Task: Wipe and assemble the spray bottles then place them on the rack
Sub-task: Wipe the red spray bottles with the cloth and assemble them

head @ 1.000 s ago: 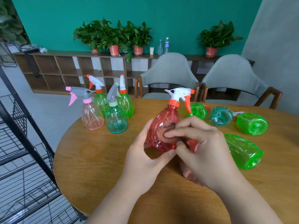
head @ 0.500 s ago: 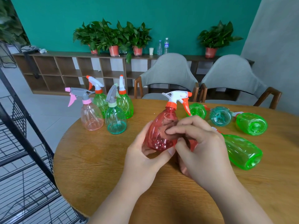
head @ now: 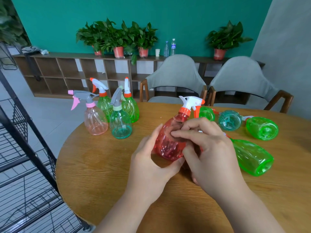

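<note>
A red spray bottle [head: 168, 145] with a white and orange trigger head is tilted just above the round wooden table [head: 101, 165]. My left hand [head: 151, 165] grips its lower body from the left. My right hand [head: 212, 155] has curled fingers pressed against the bottle's right side, pinching a small reddish cloth [head: 201, 148] that is mostly hidden. Standing at the table's back left are a pink bottle [head: 96, 121], a teal bottle [head: 120, 125] and two green bottles [head: 130, 108]. The black wire rack [head: 25, 148] stands to the left.
On the right of the table lie a large green bottle [head: 251, 158], another green bottle [head: 261, 128], a teal bottle [head: 229, 120] and a green one [head: 206, 113]. Two grey chairs [head: 175, 78] stand behind the table.
My right fingers have slid a little across the red bottle's side. The bottle has shifted slightly in my left hand's grip.
</note>
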